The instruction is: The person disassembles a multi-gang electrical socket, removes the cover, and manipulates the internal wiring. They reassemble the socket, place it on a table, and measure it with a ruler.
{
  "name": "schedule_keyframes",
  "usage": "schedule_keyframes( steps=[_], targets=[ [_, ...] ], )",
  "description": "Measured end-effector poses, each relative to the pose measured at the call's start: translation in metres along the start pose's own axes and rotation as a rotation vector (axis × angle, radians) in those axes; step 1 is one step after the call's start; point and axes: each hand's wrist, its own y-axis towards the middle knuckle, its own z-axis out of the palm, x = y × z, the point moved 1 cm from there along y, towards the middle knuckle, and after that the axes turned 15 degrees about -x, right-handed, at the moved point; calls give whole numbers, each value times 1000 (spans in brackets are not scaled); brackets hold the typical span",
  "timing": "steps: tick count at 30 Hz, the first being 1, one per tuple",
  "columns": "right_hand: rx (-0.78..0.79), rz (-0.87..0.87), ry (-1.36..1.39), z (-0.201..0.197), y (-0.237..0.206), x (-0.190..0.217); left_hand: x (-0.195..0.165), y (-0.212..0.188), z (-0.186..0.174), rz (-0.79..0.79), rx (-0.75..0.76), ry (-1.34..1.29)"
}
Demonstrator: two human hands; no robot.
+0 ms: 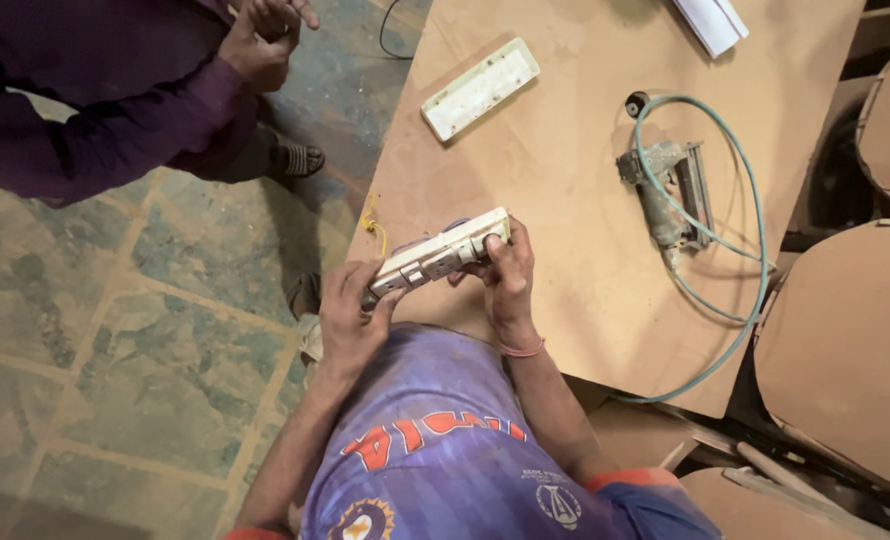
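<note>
Both hands hold a switch box [443, 257] in the air just over the near edge of the table [585, 250], close against the person's chest: the left hand [350, 315] wraps the lower-left end with fingers curled under and the thumb pressed on the face, the right hand [505, 268] clamps the upper-right end, thumb on top and fingers behind, so both grips are closed tight on it with no gap showing. As a judgement, the work on the box looks midway: it is together as 1 piece with its switches and sockets seated on the face, but a blue bit shows behind it and yellow wire [372, 225] dangles loose at the table edge just beside it, so wiring or closing up seems left to do; the back is hidden. The box is a long off-white plastic bar, hard and smooth, dulled by dust. A second plate [481, 88], also long, pale and plastic, lies flat farther up the table, well apart. The table is raw brown board, matt and powdered with sawdust. A metal nail gun [665, 195], grey and dust-caked, lies to the right with a thin green hose [755, 260] looping round it and off the edge. Another person's sleeve [95, 110], dark purple cloth, is at upper left over a worn stone-patterned floor [135, 380]
</note>
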Motion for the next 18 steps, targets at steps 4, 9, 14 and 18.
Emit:
schedule_keyframes(
  steps=[4, 9, 14, 18],
  targets=[
    [1, 61, 23, -6, 2, -1, 2, -3, 0, 25, 11, 15],
    [-4, 115, 43, -17, 8, -10, 1, -1, -2, 50, 18, 27],
    [-80, 78, -64, -28, 10, -18, 0, 3, -1, -143, 116, -46],
    [-86, 79, -105, -38, 8, -25, 2, 3, 1, -201, 165, -82]
  ],
)
